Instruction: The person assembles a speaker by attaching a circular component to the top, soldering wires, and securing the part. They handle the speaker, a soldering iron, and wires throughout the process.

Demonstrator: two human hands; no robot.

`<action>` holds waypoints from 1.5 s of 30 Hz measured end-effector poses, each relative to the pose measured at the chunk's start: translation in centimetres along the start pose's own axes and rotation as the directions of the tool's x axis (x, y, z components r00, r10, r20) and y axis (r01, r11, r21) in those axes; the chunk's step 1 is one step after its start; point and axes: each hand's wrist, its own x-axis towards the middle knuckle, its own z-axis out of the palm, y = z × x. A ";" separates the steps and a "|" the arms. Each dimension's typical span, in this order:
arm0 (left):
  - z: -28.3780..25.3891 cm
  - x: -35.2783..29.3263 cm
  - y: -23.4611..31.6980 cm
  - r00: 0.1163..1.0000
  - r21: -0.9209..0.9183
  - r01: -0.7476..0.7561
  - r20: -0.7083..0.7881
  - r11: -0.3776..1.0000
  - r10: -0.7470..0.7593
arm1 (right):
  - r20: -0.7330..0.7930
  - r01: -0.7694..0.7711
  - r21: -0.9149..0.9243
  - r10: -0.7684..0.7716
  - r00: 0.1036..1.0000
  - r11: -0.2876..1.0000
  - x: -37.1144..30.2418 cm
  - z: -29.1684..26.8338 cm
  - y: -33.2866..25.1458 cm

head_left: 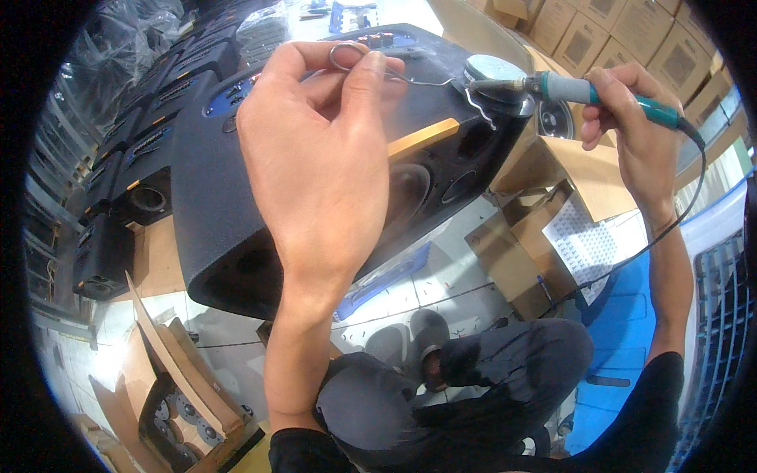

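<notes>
My left hand [315,165] is closed in a pinch on a thin solder wire [418,82], curled into a loop at the fingers. The wire's free end reaches toward the tip of a soldering iron [572,88] with a grey grip and green handle. My right hand [631,118] is wrapped round that handle. Below the iron's tip, a round tin [493,69] sits at the corner of a black speaker cabinet [236,173]. A bent silvery strand [481,110] shows beside the tin. Under my left hand, a yellow bar [426,139] sticks out along the cabinet's edge.
More black speaker cabinets [150,158] line the left side. Open cartons stand at lower left [205,386] and right [520,252], one with a printed sheet [579,236]. The iron's black cable [698,181] hangs past my right wrist. Stacked boxes [583,35] fill the far right.
</notes>
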 end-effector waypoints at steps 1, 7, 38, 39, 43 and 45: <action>0.0 0.0 0.0 1.000 -0.008 0.001 -0.001 1.000 -0.001 | 0.000 0.000 -0.002 0.000 1.000 1.000 -0.1 0.0 0.1; 0.0 0.0 0.0 1.000 -0.007 0.000 0.000 1.000 0.000 | 0.050 0.073 -0.011 -0.072 0.996 0.997 -0.5 -0.1 0.7; 0.0 0.0 -0.1 0.999 -0.018 -0.020 0.047 1.000 0.021 | -0.224 -0.098 0.138 0.127 0.966 0.986 -5.3 3.5 0.2; 0.0 0.0 -0.2 0.999 -0.015 -0.013 0.053 1.000 0.014 | -0.225 -0.102 0.145 0.133 0.965 0.984 -5.4 3.5 0.2; 0.1 0.0 -0.2 0.997 -0.005 -0.029 0.069 1.000 0.029 | -0.219 -0.115 0.183 0.154 0.964 0.976 -5.7 3.6 0.5; 0.1 0.0 -0.3 0.997 -0.003 -0.030 0.071 1.000 0.030 | -0.218 -0.110 0.194 0.152 0.964 0.975 -5.8 3.6 0.6</action>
